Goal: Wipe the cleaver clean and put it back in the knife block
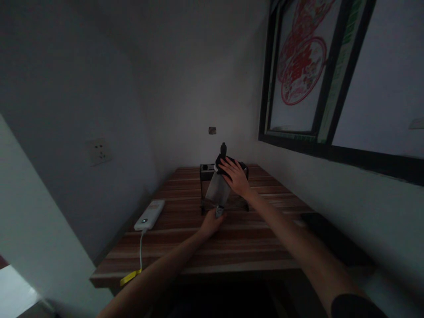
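A pale translucent container (217,190) with a black top leans at a slant above the table, between both hands. A dark knob or handle (223,149) sticks up from its top. My right hand (236,177) grips the black top from the right, its long fingers stretched across it. At the lower end, my left hand (212,222) is closed around a small grey piece (219,211); most of its fingers are hidden. Behind the container stands a black frame (207,173) with thin legs on the tabletop, partly covered by my right hand.
A white power bank (150,215) lies on the left of the wood-grain table (185,247), its white cable running to a yellow tag (130,278). A flat dark object (334,236) lies along the right edge. Walls close in around the table; a wall socket (99,151) is on the left.
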Available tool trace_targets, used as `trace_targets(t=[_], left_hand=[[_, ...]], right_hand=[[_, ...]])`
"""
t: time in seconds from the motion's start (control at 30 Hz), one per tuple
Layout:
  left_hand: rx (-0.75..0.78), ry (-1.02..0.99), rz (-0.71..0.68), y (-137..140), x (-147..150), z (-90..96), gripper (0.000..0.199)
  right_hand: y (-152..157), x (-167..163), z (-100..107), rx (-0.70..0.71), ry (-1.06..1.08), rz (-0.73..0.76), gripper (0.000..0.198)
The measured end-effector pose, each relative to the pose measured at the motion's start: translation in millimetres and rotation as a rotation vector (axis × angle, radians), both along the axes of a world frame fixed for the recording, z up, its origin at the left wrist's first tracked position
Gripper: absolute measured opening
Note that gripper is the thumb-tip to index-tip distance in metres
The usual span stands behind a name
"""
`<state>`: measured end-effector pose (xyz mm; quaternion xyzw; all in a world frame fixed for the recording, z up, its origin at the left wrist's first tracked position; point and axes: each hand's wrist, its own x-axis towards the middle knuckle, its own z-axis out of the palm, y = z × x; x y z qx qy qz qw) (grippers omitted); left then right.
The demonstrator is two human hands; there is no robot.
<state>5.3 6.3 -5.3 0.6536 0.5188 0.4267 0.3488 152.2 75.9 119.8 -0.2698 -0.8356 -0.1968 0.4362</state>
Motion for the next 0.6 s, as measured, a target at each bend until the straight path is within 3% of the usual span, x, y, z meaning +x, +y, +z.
trace_targets(t=[0.23, 0.47, 0.6], left_hand=[[0.051, -0.016, -0.010, 4.2, -0.6, -4.9, 0.020], [0.057, -0.042, -0.017, 5.0, 0.2, -7.1, 0.017], [0.137, -0.030, -0.039, 9.6, -0.2, -10.0, 0.012]], right_hand=[[-8.7, -2.1, -11.8, -0.001, -0.018, 0.012, 0.043], [-23.3, -8.7, -37.7, -0.012, -0.100, 0.036, 0.043], [-33.3, -11.5, -50.9, -0.026, -0.160, 0.062, 0.044]])
